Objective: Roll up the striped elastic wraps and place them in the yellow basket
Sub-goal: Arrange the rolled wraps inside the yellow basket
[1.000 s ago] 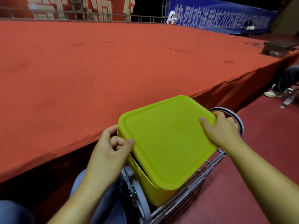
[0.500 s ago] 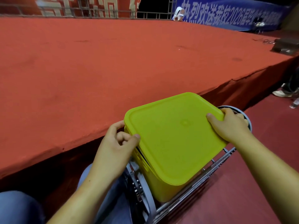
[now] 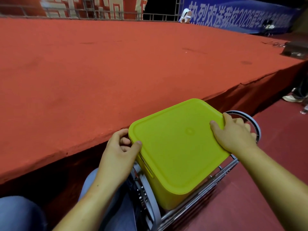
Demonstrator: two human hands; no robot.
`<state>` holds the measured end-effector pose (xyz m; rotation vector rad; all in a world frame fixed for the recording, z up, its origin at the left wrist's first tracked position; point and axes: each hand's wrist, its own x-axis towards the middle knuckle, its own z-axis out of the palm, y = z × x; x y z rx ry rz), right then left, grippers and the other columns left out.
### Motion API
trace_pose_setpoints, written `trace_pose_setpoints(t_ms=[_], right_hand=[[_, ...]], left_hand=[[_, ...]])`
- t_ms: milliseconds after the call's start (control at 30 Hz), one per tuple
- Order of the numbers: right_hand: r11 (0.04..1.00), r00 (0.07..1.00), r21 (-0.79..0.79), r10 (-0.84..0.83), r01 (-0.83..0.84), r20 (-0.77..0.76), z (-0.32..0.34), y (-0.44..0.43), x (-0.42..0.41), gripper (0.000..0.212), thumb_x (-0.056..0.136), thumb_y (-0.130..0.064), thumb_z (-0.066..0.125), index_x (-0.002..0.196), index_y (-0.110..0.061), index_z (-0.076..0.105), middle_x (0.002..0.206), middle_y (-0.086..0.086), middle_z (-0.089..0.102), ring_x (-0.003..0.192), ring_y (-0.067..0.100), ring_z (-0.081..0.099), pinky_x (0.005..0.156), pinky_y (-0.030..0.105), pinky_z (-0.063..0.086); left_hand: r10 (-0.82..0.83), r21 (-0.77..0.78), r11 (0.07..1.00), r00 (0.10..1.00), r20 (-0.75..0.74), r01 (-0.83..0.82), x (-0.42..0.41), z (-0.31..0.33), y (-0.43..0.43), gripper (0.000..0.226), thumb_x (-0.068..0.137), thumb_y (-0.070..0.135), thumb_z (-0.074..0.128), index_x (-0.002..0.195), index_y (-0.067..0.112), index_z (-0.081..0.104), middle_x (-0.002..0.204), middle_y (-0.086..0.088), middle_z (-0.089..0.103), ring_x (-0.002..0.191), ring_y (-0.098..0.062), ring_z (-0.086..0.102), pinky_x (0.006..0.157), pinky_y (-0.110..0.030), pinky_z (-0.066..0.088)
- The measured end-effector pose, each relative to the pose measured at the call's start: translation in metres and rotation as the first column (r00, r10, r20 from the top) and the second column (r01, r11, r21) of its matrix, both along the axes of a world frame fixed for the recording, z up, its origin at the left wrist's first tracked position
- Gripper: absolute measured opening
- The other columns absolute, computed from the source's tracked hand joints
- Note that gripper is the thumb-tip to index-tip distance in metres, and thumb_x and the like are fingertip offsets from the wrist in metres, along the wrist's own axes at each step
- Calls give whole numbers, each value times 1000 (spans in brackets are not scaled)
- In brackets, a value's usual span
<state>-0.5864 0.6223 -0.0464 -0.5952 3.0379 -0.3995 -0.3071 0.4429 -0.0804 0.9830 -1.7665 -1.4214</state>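
Observation:
The yellow basket (image 3: 166, 189) stands in a grey metal rack (image 3: 221, 174), closed by a flat yellow lid (image 3: 176, 144). My left hand (image 3: 116, 154) grips the lid's near left corner, thumb on top and fingers curled under the rim. On the far right edge, my right hand (image 3: 233, 134) holds the lid with the thumb lying on top and the fingers wrapped over the side. No striped elastic wraps are in view; the basket's inside is hidden by the lid.
A raised stage covered in red carpet (image 3: 133, 64) fills the view ahead, its edge just beyond the basket. Dark red floor (image 3: 275, 155) lies to the right, with a shoe (image 3: 291, 98) and a bottle (image 3: 305, 110) there. My jeans-clad legs (image 3: 20, 214) are at bottom left.
Both hands keep their hold on the lid. The lid has lifted slightly at the left, showing a gap above the basket wall; the view has shifted a little.

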Motion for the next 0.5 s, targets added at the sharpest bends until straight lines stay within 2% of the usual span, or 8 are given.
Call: trace_pose_setpoints(t_ms=[67,167,267,400,500], right_hand=[[998,998,42,48,-46,-49,3,-3,2,77,97,-75,34,160,-31,32,163,13,34,148,40,31,116,61,24],[979,975,58,199,-194,-102,5,-17,8,73,97,-75,36,159,-37,34,172,4,19,158,31,17,123,61,13],[944,943,40,329,-327,-51,4,-38,13,73,97,-76,34,161,-40,29,175,-2,10,161,27,7,126,60,11],[922,922,18,387,-387,6,6,-66,12,76,98,-76,30,164,-38,21,175,-6,6,162,24,3,127,59,9],[918,918,19,396,-397,31,10,-78,9,77,99,-75,29,165,-37,15,175,-7,5,162,23,1,127,59,8]], left_hand=[[-11,-10,1000,1000,15,11,-2,-2,-3,31,91,32,76,116,43,62,108,-4,63,73,-4,60,74,-28,53],[-33,-77,996,995,97,40,-7,2,-13,27,94,35,70,119,39,62,114,5,63,80,-1,63,75,-20,47],[-36,-159,985,984,174,64,-16,9,-26,32,98,37,65,129,31,64,120,8,66,99,-4,65,85,-26,50],[-19,-254,964,970,242,82,-26,14,-37,26,102,34,61,125,28,70,119,11,71,107,-10,65,94,-32,49],[-32,-263,959,960,279,109,-32,14,-41,25,101,38,59,122,29,72,118,10,72,108,-12,66,100,-38,51]])
